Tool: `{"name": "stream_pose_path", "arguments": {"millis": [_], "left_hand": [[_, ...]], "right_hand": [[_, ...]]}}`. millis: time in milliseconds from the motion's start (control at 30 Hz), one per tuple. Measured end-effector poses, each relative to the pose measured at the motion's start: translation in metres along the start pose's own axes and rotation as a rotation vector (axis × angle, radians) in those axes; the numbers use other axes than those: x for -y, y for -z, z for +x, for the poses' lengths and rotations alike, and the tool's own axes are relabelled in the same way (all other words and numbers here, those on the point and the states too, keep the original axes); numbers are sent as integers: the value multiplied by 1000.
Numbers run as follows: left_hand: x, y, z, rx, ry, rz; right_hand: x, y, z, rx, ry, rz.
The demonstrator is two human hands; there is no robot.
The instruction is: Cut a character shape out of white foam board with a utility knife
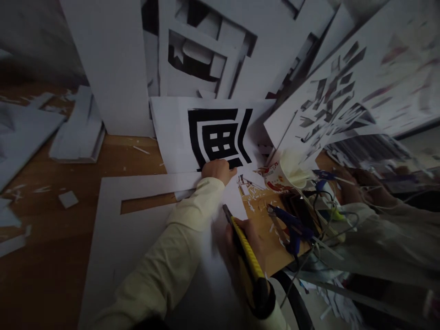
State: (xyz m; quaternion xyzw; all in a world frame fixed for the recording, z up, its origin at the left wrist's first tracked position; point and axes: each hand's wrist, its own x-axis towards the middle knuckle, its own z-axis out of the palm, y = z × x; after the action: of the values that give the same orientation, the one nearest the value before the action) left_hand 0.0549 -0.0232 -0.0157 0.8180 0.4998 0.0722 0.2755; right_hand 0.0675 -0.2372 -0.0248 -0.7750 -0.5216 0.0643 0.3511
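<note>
My right hand (252, 236) is closed around a yellow and black utility knife (248, 250), its tip end pointing up and away from me. Beneath it lies a large white board (137, 243) with a long rectangular slot cut through near its far edge. My left hand (219, 170) reaches over that board, fingers curled down at the lower edge of a white sheet (172, 133). Bold black shapes like a written character (220, 135) mark the sheet. Whatever is under the left fingers is hidden.
White cut-out boards (202, 41) stand behind the sheet. On the right are a paper cup (275, 176), a blue glue gun (294, 224), tangled cables and paper scraps (252, 185). Another person's arm (378, 224) rests farther right. White board pieces (77, 133) lie at left.
</note>
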Motion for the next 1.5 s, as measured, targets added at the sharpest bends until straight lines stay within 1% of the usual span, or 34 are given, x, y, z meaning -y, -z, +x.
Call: {"name": "stream_pose_path", "arguments": {"millis": [200,333,433,600,733,833,1067,1267,1500], "left_hand": [[1,-3,0,-16,0,-6],[1,-5,2,-26,-3,-14],[2,-7,4,-21,1,-25],[2,-6,5,-20,-9,-30],[1,-4,4,-3,-1,-10],[0,-3,4,7,7,13],[0,-3,3,-8,5,39],[-1,-6,4,-11,23,60],[-2,-6,4,-20,27,101]], "right_hand": [[12,26,18,97,83,12],[23,43,25,193,80,-54],[26,53,28,256,87,-79],[13,57,34,284,122,-89],[2,60,38,370,159,-14],[-2,64,36,413,173,-7],[-9,69,22,396,211,62],[-16,72,7,368,178,112],[-24,71,-5,344,185,194]]}}
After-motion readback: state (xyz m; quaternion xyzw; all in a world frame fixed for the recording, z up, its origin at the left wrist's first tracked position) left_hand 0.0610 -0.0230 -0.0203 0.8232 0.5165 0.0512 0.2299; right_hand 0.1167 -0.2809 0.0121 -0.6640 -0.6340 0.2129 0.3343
